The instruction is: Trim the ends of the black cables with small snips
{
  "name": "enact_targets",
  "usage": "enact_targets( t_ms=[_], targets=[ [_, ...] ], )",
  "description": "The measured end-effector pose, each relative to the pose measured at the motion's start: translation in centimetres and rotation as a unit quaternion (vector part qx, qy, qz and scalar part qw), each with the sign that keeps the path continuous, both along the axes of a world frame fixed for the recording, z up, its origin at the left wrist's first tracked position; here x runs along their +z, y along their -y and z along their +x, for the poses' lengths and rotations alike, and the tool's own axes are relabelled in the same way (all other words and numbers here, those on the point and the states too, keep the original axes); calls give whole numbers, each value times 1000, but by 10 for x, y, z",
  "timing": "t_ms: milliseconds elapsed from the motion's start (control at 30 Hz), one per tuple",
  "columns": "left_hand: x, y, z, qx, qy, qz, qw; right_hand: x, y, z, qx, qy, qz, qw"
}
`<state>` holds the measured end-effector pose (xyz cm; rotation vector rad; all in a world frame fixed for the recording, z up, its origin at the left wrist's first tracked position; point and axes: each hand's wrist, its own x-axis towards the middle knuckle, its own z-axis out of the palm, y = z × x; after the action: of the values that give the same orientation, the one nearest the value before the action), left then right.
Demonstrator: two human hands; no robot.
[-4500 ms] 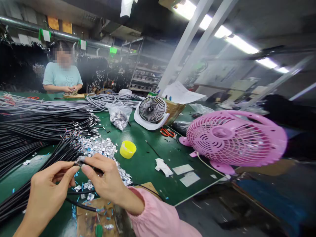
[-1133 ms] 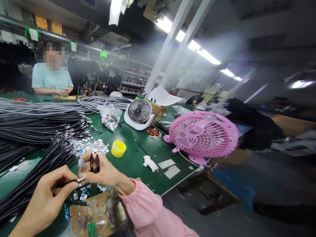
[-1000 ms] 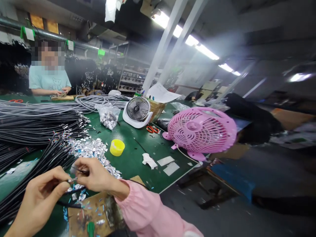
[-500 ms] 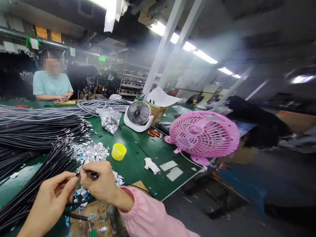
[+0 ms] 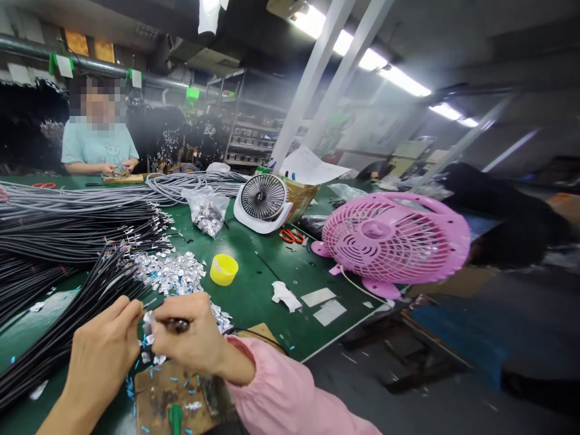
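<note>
My left hand is closed, its fingertips pinched around what looks like the end of a black cable; the fingers mostly hide it. Touching or almost touching it, my right hand is wrapped around a small tool with a dark rounded handle. A crumpled silver foil piece shows between the two hands' fingertips. Behind them lies a heap of foil scraps. Black cables run in a bundle beside my left hand. Below the hands is a worn brown board with blue bits and a green object.
A yellow ring, a bag of small parts, a white fan, orange scissors and a pink fan stand or lie on the green table. Grey cables stretch across the back; a co-worker sits beyond.
My left hand has turned so its back faces up, and its fingers have closed more. The foil between the fingertips shows more. The black cable ends over the board are gone from there. The view has shifted slightly.
</note>
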<state>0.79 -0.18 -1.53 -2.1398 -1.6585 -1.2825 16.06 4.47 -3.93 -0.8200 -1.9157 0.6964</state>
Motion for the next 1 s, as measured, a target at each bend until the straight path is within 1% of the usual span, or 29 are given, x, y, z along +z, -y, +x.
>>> enact_targets(
  t_ms=[33,100,167,200,233,300,367,400,467,600,700,767,833,900,933,1000],
  targets=[
    [0,0,-1,-4,28,-19,999,4,-1,0,-15,-13,-13,1000],
    [-1,-1,-4,-19,144,-61,987,14,-3,-1,-54,-51,-59,995],
    [0,-1,-8,-22,264,-102,959,23,-4,-4,-84,-84,-92,989],
    [1,-1,-9,-19,307,-119,944,27,-5,-5,-83,-92,-92,988],
    [2,-1,-11,-21,335,-137,932,28,-5,-7,-68,-94,-77,990],
    [5,1,-12,-30,353,-170,920,27,-5,-9,-18,-92,-29,995],
    [6,4,-12,-41,345,-187,919,23,-5,-10,24,-95,5,995],
    [7,5,-11,-46,337,-189,921,21,-5,-10,33,-98,12,995],
    [9,6,-11,-53,323,-184,927,19,-6,-10,39,-103,7,994],
    [16,6,-9,-58,310,-180,932,24,-4,-9,54,-113,-32,992],
    [20,5,-7,-52,309,-210,926,28,-2,-9,54,-130,-41,989],
    [17,5,-7,-63,307,-229,922,29,-2,-9,50,-138,-97,984],
    [10,5,-8,-83,317,-219,919,28,-4,-8,59,-137,-202,968],
    [1,5,-10,-101,328,-186,921,26,-7,-8,81,-135,-307,939],
    [-3,5,-11,-108,323,-165,926,24,-9,-8,94,-135,-347,923],
    [-8,6,-14,-112,284,-110,946,20,-13,-8,116,-136,-390,903]
  ],
)
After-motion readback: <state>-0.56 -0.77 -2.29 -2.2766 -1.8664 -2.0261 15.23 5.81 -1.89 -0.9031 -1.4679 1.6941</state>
